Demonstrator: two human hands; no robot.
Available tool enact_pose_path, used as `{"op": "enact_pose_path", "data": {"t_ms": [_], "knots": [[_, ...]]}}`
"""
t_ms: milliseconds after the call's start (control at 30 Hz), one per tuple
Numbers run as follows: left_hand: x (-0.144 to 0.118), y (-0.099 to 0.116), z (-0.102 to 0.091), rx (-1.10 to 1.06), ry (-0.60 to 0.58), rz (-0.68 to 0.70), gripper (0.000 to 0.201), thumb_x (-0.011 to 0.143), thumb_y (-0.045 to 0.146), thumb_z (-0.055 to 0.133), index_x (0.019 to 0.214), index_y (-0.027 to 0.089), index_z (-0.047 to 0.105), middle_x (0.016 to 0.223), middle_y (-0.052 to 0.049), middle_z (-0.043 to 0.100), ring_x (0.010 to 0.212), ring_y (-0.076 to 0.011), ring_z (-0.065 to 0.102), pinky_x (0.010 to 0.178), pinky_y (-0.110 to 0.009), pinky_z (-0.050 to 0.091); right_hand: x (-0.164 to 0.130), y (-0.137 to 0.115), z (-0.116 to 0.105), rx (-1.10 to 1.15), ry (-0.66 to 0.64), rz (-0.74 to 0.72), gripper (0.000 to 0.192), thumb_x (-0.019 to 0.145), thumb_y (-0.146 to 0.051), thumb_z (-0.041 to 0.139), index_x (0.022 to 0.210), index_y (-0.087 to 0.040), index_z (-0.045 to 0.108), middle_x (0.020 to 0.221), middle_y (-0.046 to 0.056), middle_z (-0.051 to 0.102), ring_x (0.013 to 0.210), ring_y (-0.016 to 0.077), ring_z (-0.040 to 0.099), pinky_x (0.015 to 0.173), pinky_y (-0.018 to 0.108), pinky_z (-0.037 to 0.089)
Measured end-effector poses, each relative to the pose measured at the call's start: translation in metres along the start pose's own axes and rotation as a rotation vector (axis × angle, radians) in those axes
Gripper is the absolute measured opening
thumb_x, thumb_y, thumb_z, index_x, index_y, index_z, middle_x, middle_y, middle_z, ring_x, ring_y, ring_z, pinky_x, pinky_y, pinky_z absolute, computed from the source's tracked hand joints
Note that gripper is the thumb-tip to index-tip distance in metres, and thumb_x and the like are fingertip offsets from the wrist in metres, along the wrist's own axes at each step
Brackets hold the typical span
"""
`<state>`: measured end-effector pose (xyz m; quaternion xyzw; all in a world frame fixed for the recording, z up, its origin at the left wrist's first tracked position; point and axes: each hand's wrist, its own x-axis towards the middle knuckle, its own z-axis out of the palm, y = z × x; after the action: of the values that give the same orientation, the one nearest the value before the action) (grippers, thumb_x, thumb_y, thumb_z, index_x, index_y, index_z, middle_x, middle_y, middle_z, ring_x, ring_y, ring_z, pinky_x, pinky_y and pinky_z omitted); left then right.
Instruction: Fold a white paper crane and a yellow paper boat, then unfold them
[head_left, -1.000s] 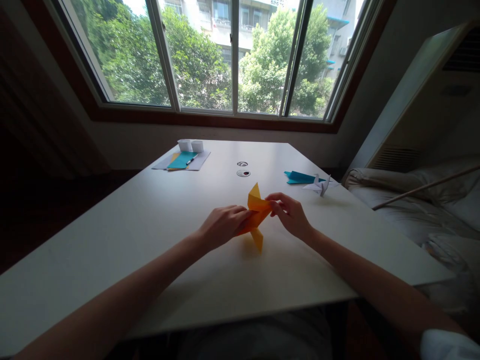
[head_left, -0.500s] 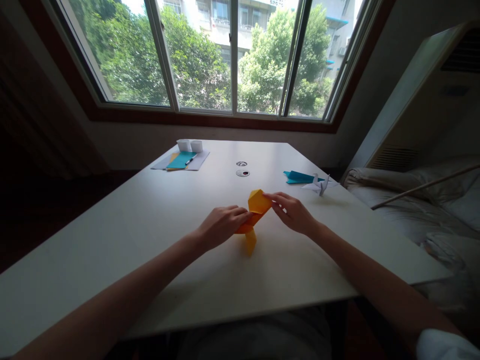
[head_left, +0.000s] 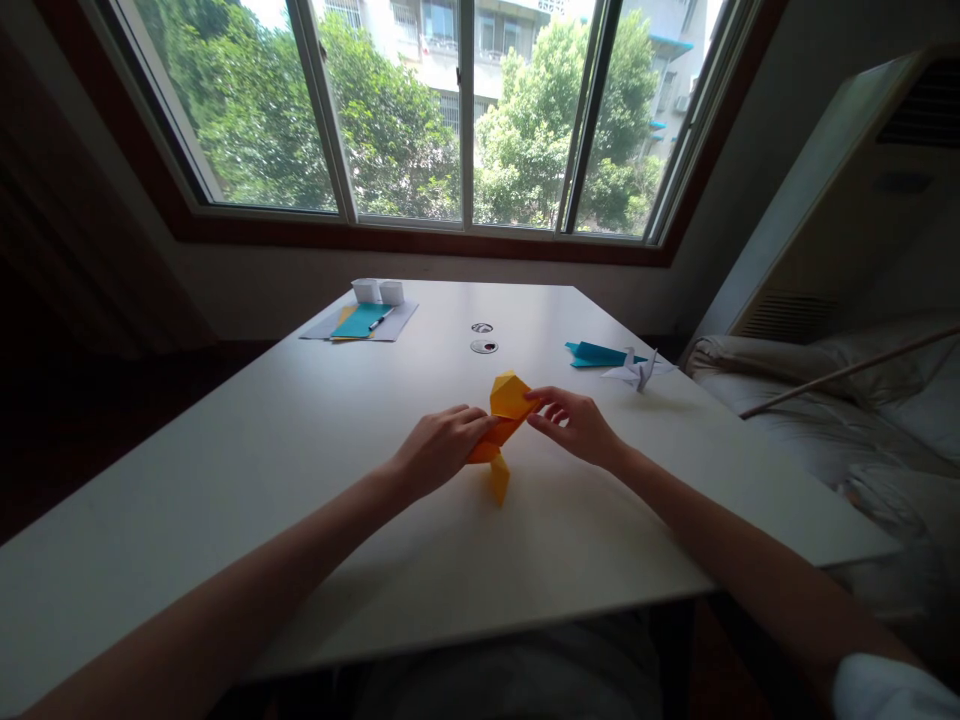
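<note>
A folded piece of yellow-orange origami paper is held between my hands over the middle of the white table. My left hand is closed around its left side, thumb and fingers pressing on the folds. With its fingertips, my right hand grips the right edge of the upper flap, fingers curled. A pointed yellow flap hangs below the paper towards me. Part of the paper is hidden behind my left fingers.
To the right lie a white paper crane and a folded teal paper. Far left, coloured sheets hold a pen, near two small white boxes. Two round discs mark the table's middle. A window stands behind.
The paper and both hands have shifted slightly left. My right thumb has come in closer to the paper's right edge, and the upper flap is tilted a little differently.
</note>
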<state>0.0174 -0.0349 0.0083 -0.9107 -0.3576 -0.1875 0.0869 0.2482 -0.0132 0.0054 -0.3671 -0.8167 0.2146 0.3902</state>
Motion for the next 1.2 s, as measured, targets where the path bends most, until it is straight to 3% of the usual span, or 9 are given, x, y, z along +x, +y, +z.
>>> {"op": "enact_pose_path", "data": {"t_ms": [367,600,800,1033,1200], "knots": [[0.005,0.009,0.001,-0.298,0.032,-0.118,0.027,0.088,0.024,0.043,0.110,0.022,0.059,0.100,-0.005,0.063,0.083,-0.0157,0.059,0.072,-0.025,0.046,-0.004,-0.006,0.020,0.171,0.048,0.194,0.051,0.074,-0.044,0.057,0.117,-0.023,0.040,0.103,0.006,0.056,0.060,0.0115,0.060,0.057,0.030,0.055],[0.010,0.011,0.007,-0.444,0.099,-0.197,0.029,0.085,0.017,0.043,0.106,0.021,0.062,0.094,-0.006,0.063,0.076,-0.0145,0.059,0.068,-0.023,0.046,-0.006,-0.010,0.025,0.241,0.066,0.161,0.047,0.072,-0.021,0.053,0.115,-0.025,0.036,0.109,0.004,0.051,0.066,0.0093,0.058,0.059,0.025,0.054],[0.012,0.006,0.018,-0.584,0.202,-0.350,0.036,0.075,0.008,0.040,0.101,0.015,0.064,0.086,-0.006,0.065,0.069,-0.0135,0.058,0.062,-0.024,0.048,-0.007,-0.008,0.026,0.299,0.118,0.196,0.058,0.072,-0.020,0.054,0.124,-0.029,0.029,0.105,0.003,0.051,0.067,0.0100,0.058,0.058,0.024,0.053],[0.011,0.016,0.018,-0.570,0.172,-0.244,0.046,0.078,0.015,0.047,0.124,0.018,0.048,0.102,-0.009,0.058,0.068,-0.0123,0.056,0.055,-0.024,0.050,-0.003,-0.008,0.026,0.541,0.122,0.472,0.061,0.066,-0.021,0.064,0.117,-0.023,0.032,0.099,0.005,0.056,0.071,0.0146,0.062,0.067,0.033,0.054],[0.008,0.022,0.017,-0.517,0.136,-0.169,0.059,0.079,0.019,0.051,0.134,0.025,0.032,0.118,-0.010,0.049,0.083,-0.0162,0.056,0.060,-0.026,0.052,-0.002,-0.004,0.026,0.657,0.069,0.470,0.046,0.064,-0.021,0.068,0.102,-0.019,0.043,0.083,0.003,0.062,0.076,0.0193,0.064,0.069,0.037,0.054]]}}
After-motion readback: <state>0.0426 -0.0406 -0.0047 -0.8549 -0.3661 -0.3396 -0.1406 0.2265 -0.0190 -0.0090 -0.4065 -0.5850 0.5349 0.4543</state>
